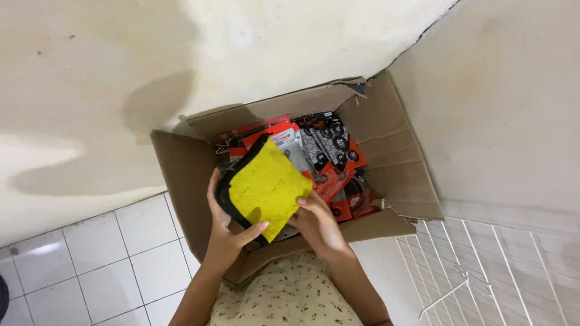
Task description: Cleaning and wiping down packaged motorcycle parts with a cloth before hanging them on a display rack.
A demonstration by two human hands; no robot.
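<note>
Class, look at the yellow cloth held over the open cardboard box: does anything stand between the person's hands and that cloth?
Nothing visible does. The left hand and right hand already grip the yellow cloth directly, above the red packages in the cardboard box.

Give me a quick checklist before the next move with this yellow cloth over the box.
1. Left hand grips the yellow cloth: ok.
2. Right hand pinches the cloth's lower edge: ok.
3. Black item under the cloth fully wrapped: cannot tell.
4. Cardboard box flaps open: ok.
5. Red and black packets lie inside the box: ok.
6. Free room in the box: cannot tell.
</note>
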